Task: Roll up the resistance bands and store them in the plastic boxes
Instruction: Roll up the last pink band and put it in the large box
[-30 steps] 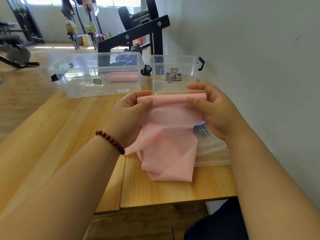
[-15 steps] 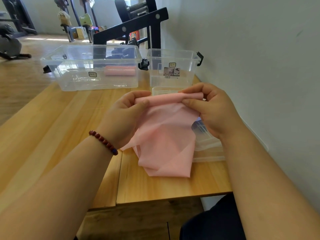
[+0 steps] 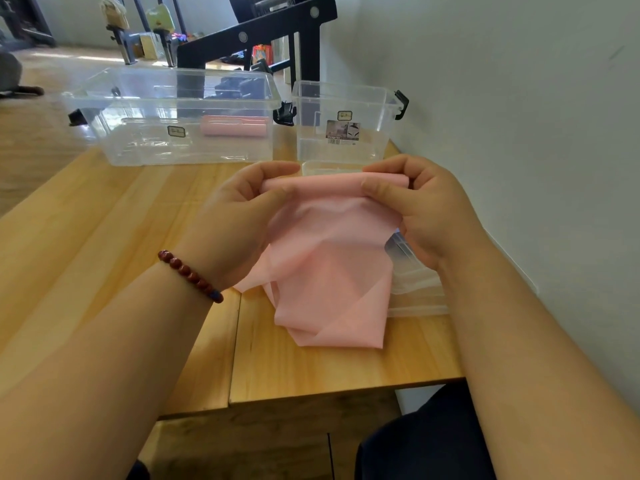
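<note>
Bright, even daylight fills the view, strongest at 11 o'clock, where a strip of the brown wooden floor (image 3: pixel 59 58) is washed out. The large clear plastic box (image 3: pixel 145 147) at 11 o'clock carries pale glare on its walls. The thin pink resistance band (image 3: pixel 329 258) at centre is sharp, its overlapping folds darker. Shadows on the pale wooden table (image 3: pixel 86 220) are faint and soft. The black gym frame (image 3: pixel 256 32) at 12 o'clock looks slightly soft. Wide-angle stretch swells the bare left forearm (image 3: pixel 104 358) at 7 o'clock and the bare right forearm (image 3: pixel 540 341) at 5 o'clock.
</note>
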The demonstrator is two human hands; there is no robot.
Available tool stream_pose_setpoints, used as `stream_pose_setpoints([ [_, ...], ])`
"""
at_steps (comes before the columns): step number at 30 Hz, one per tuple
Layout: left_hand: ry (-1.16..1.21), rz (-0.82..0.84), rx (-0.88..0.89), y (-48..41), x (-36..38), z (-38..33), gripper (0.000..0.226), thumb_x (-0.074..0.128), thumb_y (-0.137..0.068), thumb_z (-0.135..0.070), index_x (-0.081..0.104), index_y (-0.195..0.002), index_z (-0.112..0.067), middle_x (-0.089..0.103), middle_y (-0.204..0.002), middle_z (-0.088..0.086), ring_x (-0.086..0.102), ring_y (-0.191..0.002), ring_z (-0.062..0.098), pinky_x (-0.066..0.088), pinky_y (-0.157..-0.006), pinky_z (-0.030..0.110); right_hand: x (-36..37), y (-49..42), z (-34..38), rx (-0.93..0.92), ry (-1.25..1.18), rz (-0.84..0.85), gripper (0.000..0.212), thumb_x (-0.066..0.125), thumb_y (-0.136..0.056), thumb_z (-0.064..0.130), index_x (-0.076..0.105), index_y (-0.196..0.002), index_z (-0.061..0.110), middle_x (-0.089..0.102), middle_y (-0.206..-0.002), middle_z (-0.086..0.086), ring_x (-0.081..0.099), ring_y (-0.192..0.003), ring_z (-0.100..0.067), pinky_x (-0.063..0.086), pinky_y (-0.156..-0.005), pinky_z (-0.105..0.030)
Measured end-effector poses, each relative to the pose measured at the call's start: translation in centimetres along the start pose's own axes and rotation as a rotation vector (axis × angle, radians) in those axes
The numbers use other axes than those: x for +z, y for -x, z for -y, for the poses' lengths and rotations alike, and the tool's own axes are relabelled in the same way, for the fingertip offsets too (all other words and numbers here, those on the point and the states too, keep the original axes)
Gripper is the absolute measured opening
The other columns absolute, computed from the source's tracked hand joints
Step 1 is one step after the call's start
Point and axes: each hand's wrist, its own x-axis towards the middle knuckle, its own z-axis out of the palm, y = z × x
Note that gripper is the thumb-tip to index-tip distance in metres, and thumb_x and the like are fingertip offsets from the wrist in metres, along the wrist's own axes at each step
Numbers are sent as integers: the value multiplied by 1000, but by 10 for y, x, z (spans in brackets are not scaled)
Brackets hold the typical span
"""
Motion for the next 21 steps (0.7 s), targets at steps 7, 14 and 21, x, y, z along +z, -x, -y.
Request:
stream_pose_setpoints([
  [7,204,19,-57,3,1,0,21,57,-94,-8,65,-110,-19,65,-107,10,67,-98,20,57,-86,35,2,3,0,-14,-51,23,25,74,-81,-1,71,-78,24,70,-78,4,67,-74,-14,56,-67,-30],
  [14,147,-25,-31,6,3,0,12,59,-96,-12,68,-102,-17,66,-98,7,63,-93,21,55,-87,37,-2,4,1,-36,-59,49,28,71,-80,-7,72,-80,22,73,-92,-2,70,-87,-18,59,-80,-34],
  [21,96,-69,28,6,0,0,23,55,-96,-5,66,-96,-25,65,-95,2,58,-94,25,48,-86,39,-2,5,1,65,-30,65,12,74,-84,17,72,-93,24,70,-91,-1,68,-82,-19,56,-65,-31],
])
